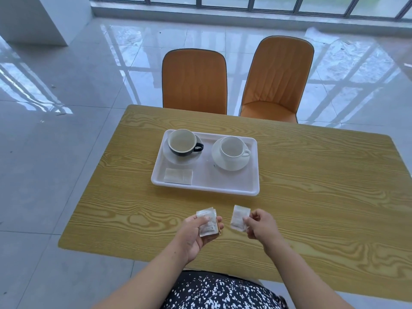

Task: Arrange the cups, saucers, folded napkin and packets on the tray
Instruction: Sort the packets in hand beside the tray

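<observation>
The dark cup (183, 142) and the white cup (232, 149) sit on white saucers (178, 161) at 10 and 2 o'clock of the white plastic tray (204, 190), with the folded white napkin (178, 176) at 7. Only the paper packets (208, 227) remain, pinched in the fingers of the left hand (196, 236) and right hand (260, 226) above the surface.

a wooden-grain table (312, 186) carries a white tray (205, 188) toward its far side, lying flat on the top.

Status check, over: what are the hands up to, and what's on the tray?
Left hand holds packet stack; right hand pinches single packet. Tray holds dark cup and white cup on saucers, plus napkin. Path to tray clear.
</observation>
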`<state>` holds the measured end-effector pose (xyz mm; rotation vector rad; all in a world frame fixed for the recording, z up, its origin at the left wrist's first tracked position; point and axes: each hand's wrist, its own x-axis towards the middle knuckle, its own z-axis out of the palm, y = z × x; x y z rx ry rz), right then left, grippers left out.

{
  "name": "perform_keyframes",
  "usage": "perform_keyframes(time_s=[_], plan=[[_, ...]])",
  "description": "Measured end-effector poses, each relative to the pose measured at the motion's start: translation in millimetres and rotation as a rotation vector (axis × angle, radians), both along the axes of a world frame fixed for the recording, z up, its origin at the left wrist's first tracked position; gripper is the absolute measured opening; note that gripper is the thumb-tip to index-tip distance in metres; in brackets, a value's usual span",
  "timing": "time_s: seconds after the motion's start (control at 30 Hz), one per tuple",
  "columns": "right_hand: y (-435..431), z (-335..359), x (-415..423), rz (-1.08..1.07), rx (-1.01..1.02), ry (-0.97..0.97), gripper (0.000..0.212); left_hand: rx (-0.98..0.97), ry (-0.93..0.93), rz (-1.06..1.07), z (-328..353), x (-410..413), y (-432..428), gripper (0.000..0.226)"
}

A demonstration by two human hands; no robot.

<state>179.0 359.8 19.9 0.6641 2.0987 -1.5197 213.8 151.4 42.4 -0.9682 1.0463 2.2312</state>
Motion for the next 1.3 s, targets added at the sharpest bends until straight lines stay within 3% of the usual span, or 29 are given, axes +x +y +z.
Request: perform_keyframes(time_s=[0.1, 0.23, 0.5, 0.6, 0.73, 0.83, 0.93, 1.1, 1.3], plan=[[8.4, 24.0, -14.4, -0.034, -0.171, 0.055, 0.018, -0.005, 0.013, -0.024, 1.8, -1.4, 8.5, 0.029], [-0.9, 47.2, -18.2, 0.127, -0.294, 0.085, 0.015, 0.022, -0.007, 0.007, 4.6, -5.4, 22.7, 0.038], [-18.6, 44.1, -15.1, 0.307, -0.151, 0.149, 0.018, 0.094, 0.020, 0.071, 9.8, -13.6, 46.2, 0.066], [-13.6, 42.8, -20.1, 0.336, -0.080, 0.180, 0.020, 0.050, 0.034, 0.092, 11.5, -16.5, 55.6, 0.058], [-6.8, 44.1, -24.6, 0.381, 0.085, 0.251, 0.016, -0.095, 0.105, 0.048, 14.4, -22.9, 69.3, 0.030], [-5.3, 46.4, -27.5, 0.308, 0.096, 0.285, 0.024, -0.228, 0.131, 0.021, 14.9, -30.8, 72.0, 0.017], [-6.7, 44.5, -35.1, 0.278, 0.086, 0.289, 0.029, -0.285, 0.160, -0.005, 12.9, -47.2, 68.9, 0.017], [-18.2, 28.9, -59.2, 0.300, 0.092, 0.180, 0.019, -0.282, 0.140, -0.077, 6.6, -80.8, 57.8, 0.008], [-30.6, 13.2, -94.1, 0.226, 0.027, 0.036, 0.022, -0.354, 0.124, -0.255, -3.4, -121.5, 49.1, 0.023]])
